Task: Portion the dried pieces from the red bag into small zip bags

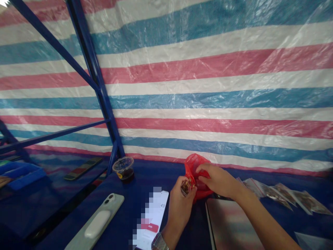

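My left hand [180, 205], with a metal-banded watch [159, 242] at the wrist, is closed around a small clear plastic bag [185, 187]. The bag's mouth faces up and shows small brown pieces inside. Right beside it lies a thin red plastic bag [193, 162], its opening spread. My right hand [221, 180] reaches over from the right with bent fingers at the red bag's opening. Whatever those fingertips hold, if anything, is hidden by the hand and the red film.
Left are a lit phone [156, 213], a pale phone [114, 201] with a white case [97, 224] on it, and a lidded cup [125, 170] of dark liquid. Right are a flat silvery device [234, 222] and several filled clear bags [279, 194]. Blue metal posts [104, 100] rise left.
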`<state>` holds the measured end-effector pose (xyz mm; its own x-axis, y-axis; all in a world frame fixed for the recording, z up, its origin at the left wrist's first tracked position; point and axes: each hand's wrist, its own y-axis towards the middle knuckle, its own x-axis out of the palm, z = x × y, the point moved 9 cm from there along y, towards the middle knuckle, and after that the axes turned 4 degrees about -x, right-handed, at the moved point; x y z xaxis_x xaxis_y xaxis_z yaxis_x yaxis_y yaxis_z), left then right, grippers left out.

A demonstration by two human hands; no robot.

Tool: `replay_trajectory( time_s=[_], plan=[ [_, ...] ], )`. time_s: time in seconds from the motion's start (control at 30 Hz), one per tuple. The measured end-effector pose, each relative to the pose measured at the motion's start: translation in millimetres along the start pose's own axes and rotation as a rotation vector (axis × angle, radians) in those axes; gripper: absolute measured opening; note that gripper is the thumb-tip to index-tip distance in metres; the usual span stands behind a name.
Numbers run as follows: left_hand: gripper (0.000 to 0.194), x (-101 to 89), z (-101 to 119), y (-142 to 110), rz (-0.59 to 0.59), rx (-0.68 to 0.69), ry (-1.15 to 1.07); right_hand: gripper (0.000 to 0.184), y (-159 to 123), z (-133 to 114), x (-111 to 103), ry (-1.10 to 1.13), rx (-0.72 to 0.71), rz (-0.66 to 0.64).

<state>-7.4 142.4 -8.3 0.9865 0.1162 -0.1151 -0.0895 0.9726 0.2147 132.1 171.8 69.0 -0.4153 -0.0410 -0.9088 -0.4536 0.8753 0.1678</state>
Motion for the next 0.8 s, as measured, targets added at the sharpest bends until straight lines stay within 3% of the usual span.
replay_trajectory(
  time_s=[0.13,0.23,0.37,0.6,0.8],
  plan=[
    [0.009,-4.1,5.6,-0.1,0.031,-0.003,0.099,0.024,-3.8,2.0,-6.1,-0.057,0.078,-0.031],
    [0.006,-8.0,10.5,-0.7,0.074,-0.009,0.210,0.022,-8.2,7.1,7.9,-0.111,0.118,-0.117],
    [0.002,-15.1,18.4,-1.8,0.164,0.006,0.368,0.024,-10.7,2.9,25.8,-0.112,0.071,-0.195],
    [0.006,-28.5,31.4,-4.3,0.316,0.042,0.419,0.030,-11.4,-8.5,17.9,-0.105,0.035,-0.154],
    [0.010,-19.4,42.3,-9.7,0.295,0.100,0.399,0.026,-9.7,-3.9,5.5,-0.093,0.053,-0.105]
  ],
)
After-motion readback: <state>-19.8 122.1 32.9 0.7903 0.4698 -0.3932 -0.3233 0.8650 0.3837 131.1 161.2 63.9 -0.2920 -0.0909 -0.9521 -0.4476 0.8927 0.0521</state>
